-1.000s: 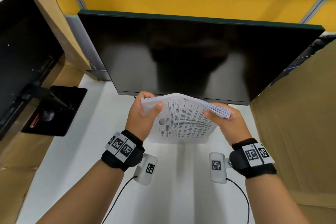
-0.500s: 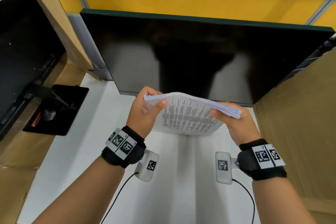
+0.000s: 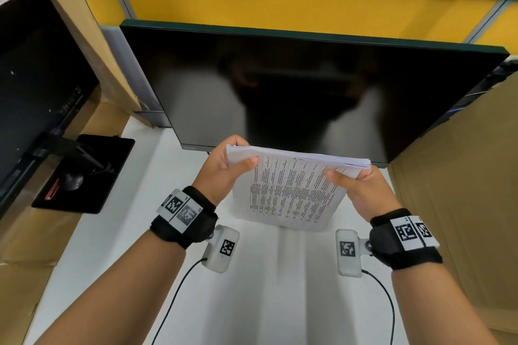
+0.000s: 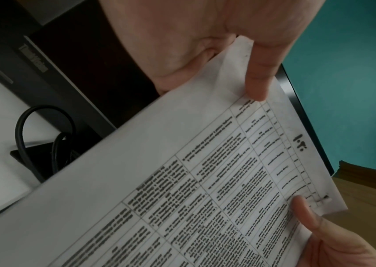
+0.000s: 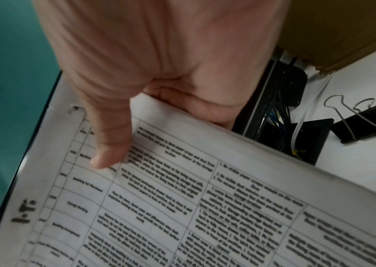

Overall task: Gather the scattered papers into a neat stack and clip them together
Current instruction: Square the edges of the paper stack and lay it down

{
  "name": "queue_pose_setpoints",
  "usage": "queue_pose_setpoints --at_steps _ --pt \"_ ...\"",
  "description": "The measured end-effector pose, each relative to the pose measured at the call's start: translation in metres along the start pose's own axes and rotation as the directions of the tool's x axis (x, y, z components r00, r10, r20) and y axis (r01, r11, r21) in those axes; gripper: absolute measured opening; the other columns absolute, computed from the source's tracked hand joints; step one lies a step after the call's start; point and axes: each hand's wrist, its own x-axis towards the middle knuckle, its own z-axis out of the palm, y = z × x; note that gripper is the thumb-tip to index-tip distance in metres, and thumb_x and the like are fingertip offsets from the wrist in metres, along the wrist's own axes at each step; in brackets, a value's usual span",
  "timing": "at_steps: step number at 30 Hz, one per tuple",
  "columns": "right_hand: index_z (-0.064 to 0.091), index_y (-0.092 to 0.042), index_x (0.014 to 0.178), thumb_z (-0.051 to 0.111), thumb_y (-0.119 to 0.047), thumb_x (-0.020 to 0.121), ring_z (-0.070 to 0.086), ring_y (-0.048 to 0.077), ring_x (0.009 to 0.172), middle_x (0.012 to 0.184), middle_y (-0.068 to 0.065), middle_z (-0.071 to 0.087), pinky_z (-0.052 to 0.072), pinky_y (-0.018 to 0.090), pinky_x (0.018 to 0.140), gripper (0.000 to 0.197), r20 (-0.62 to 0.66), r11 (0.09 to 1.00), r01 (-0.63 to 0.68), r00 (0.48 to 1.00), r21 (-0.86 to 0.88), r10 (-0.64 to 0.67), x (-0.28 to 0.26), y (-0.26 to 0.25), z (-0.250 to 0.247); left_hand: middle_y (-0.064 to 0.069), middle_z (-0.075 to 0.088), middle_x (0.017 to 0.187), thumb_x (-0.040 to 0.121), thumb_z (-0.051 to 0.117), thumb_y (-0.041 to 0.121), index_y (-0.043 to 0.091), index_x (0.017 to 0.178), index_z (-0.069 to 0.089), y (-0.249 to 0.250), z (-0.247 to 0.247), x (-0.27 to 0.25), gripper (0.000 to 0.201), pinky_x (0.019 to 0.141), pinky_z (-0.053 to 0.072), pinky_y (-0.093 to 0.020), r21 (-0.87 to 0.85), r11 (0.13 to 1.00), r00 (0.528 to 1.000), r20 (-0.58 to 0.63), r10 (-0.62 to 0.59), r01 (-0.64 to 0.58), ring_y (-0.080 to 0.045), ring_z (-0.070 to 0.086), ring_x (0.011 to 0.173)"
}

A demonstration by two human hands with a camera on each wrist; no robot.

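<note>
A stack of printed papers (image 3: 288,190) stands nearly upright over the white desk (image 3: 269,288), its lower edge down near the desk. My left hand (image 3: 224,168) grips the stack's upper left corner, thumb on the printed face. My right hand (image 3: 356,185) grips the upper right corner the same way. The wrist views show the printed sheet (image 4: 205,189) (image 5: 182,207) close up with a thumb pressed on it. A black binder clip (image 5: 365,122) with silver handles lies on the desk to the right, behind the papers.
A dark monitor (image 3: 294,92) stands just behind the papers. Cardboard boxes (image 3: 462,204) wall in the right side and more cardboard (image 3: 92,50) the left. A second monitor's black base (image 3: 84,173) sits at left. Cables (image 5: 281,115) lie by the monitor stand.
The stack has tipped more upright and dropped toward the desk, with both hands keeping their hold on its top corners.
</note>
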Motion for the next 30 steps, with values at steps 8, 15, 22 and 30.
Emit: queue_pose_setpoints --at_steps 8,15,22,30 --pt "0.078 -0.028 0.093 0.085 -0.057 0.050 0.070 0.025 0.100 0.102 0.003 0.076 0.050 0.042 0.092 0.052 0.000 1.000 -0.023 1.000 -0.009 0.023 0.002 0.007 -0.001 0.008 0.062 0.068 0.081 0.066 0.018 0.018 0.078 0.049 -0.005 0.002 -0.002 0.017 0.057 0.044 -0.016 0.074 0.996 0.997 -0.060 -0.046 0.050 -0.006 0.059 0.061" --pt "0.074 -0.021 0.101 0.074 -0.028 0.071 0.071 0.021 0.096 0.102 0.003 0.075 0.054 0.038 0.082 0.031 -0.008 0.996 -0.082 0.997 0.018 0.083 0.004 -0.002 -0.003 0.001 0.067 0.089 0.087 0.067 0.018 0.019 0.089 0.056 -0.003 0.002 0.008 0.011 0.075 0.053 -0.029 0.178 0.975 0.985 -0.131 -0.112 0.134 -0.015 0.065 0.083" --pt "0.060 -0.005 0.124 0.086 -0.032 0.061 0.064 0.025 0.111 0.118 0.008 0.069 0.041 0.042 0.106 0.074 0.078 0.771 -0.635 0.767 -0.055 0.637 0.000 0.103 0.003 0.000 0.069 0.111 0.080 0.075 0.027 0.013 0.112 0.065 -0.122 -0.003 -0.021 0.036 0.092 0.045 -0.032 0.169 0.748 0.766 -0.135 -0.628 0.642 -0.021 0.063 0.109" --pt "0.065 -0.024 0.109 0.080 -0.016 0.075 0.063 0.024 0.110 0.111 0.005 0.069 0.049 0.030 0.088 0.038 -0.046 0.828 -0.501 0.861 -0.251 0.507 0.013 0.138 0.003 -0.001 0.066 0.101 0.082 0.073 0.015 0.013 0.107 0.059 -0.155 0.009 -0.030 0.028 0.081 0.045 -0.028 0.226 0.727 0.761 -0.234 -0.605 0.648 -0.021 0.061 0.094"
